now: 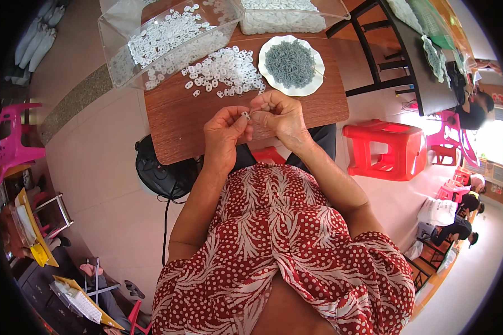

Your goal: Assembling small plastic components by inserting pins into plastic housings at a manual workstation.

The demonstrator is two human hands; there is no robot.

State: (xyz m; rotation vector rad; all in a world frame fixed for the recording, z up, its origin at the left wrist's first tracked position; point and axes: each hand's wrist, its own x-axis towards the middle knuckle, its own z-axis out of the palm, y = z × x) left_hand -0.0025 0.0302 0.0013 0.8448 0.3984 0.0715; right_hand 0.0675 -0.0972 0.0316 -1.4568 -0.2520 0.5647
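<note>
**Small white ring pinched between two hands, just short of the loose pile**

While both forearms come up from the lower edge over a red blouse with white dots and leaf shapes [274, 234], the two hands meet above the near edge of a small brown wooden table [173, 120]. The left hand [224, 133] has thumb and forefinger pressed together on a small white ring [245, 115], which sits at the very tips, facing up and toward the other hand. The right hand [279, 118] is curled, its fingertips closed just beside that ring on its right; it may be pinching something fine, but what lies between those fingers is too small to tell. So the ring lies between the two grips, touching the left fingers and at most a hair apart from the right ones, with the line from hand to hand running roughly left to right across the table.

Beyond the hands, further onto the table, lies a loose pile of white rings [224, 70], nearer to the left hand than to the right. To its right stands a white scalloped plate [313, 84] heaped with small grey-green pieces [289, 63], nearer to the right hand. At the far edge, two clear plastic bins [151, 44] hold more white rings.

Off to the right a red plastic stool [383, 151] stands on the pale floor, and a black fan [162, 173] sits under the table's left side.
</note>
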